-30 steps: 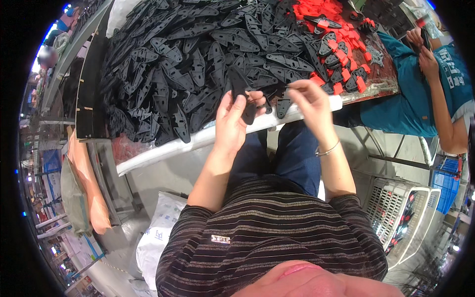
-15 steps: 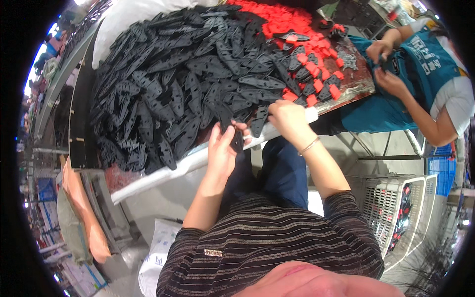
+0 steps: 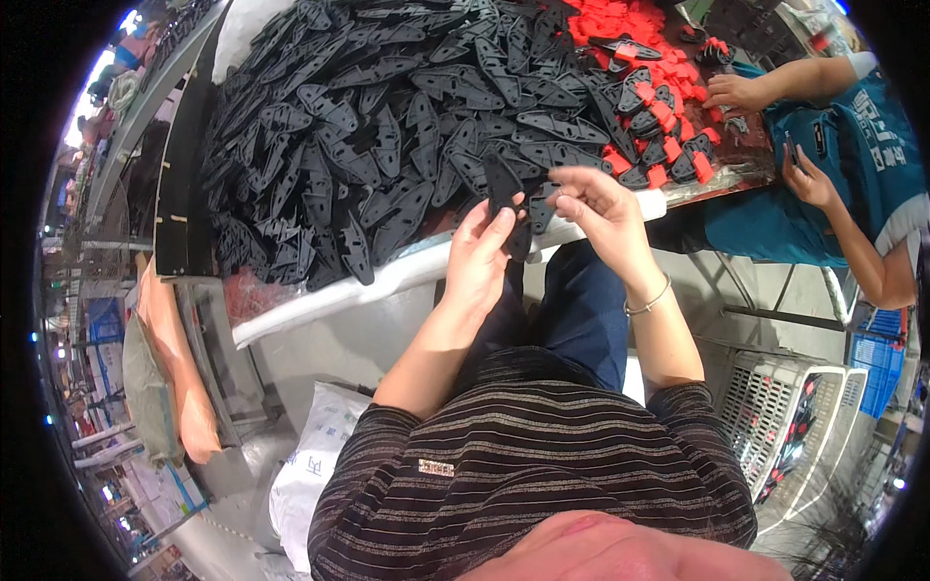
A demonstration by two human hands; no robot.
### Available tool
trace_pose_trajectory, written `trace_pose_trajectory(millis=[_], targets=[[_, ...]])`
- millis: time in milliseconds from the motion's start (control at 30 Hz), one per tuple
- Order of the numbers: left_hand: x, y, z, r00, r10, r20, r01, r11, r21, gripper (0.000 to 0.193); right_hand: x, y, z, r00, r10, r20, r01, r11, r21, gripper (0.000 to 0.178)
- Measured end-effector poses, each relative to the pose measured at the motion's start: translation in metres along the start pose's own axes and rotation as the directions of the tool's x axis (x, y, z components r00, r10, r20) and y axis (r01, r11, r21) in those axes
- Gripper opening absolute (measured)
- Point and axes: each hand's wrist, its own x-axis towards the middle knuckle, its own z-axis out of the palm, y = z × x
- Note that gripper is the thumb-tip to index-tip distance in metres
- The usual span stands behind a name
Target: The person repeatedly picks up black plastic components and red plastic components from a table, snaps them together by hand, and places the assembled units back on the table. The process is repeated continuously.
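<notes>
My left hand (image 3: pixel 479 259) is closed around a long, leaf-shaped black plastic part (image 3: pixel 504 182), held tilted just above the table's near edge. My right hand (image 3: pixel 608 221) hovers to the right of it, thumb and fingers apart, with nothing seen in its grasp. Beyond both hands spreads a big heap of similar black plastic parts (image 3: pixel 387 140) with holes in them. One more black part (image 3: pixel 543 215) lies at the padded white table edge (image 3: pixel 387 287), just left of my right fingers.
Red pieces (image 3: pixel 620 21) are heaped at the far right, with black parts carrying red pieces (image 3: pixel 668 145) nearer. A co-worker in a teal apron (image 3: pixel 862 145) stands at the right. A white plastic crate (image 3: pixel 751 397) sits on the lower right; a white sack (image 3: pixel 315 445) rests lower left.
My right hand has lifted off the table edge and its fingers have spread. My left hand still holds its part. The co-worker's hands have separated, one reaching toward the red pieces. The view has shifted.
</notes>
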Motion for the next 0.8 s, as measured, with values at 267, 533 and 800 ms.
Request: trace_pose_trajectory(millis=[267, 533, 800], targets=[[0.0, 0.005, -0.003, 0.99, 0.055, 0.129, -0.065, 0.996, 0.067, 0.02, -0.009, 0.004, 0.025, 0.994, 0.047, -0.098, -0.013, 0.947, 0.32, 0.011], [0.0, 0.004, 0.001, 0.984, 0.095, 0.151, -0.13, 0.961, 0.243, 0.015, -0.008, 0.011, 0.032, 0.99, 0.085, -0.109, -0.044, 0.941, 0.335, 0.011], [-0.003, 0.009, 0.0, 0.979, 0.08, 0.19, -0.135, 0.946, 0.296, 0.021, -0.013, 0.013, 0.029, 0.988, 0.151, -0.022, -0.136, 0.936, 0.326, 0.011]])
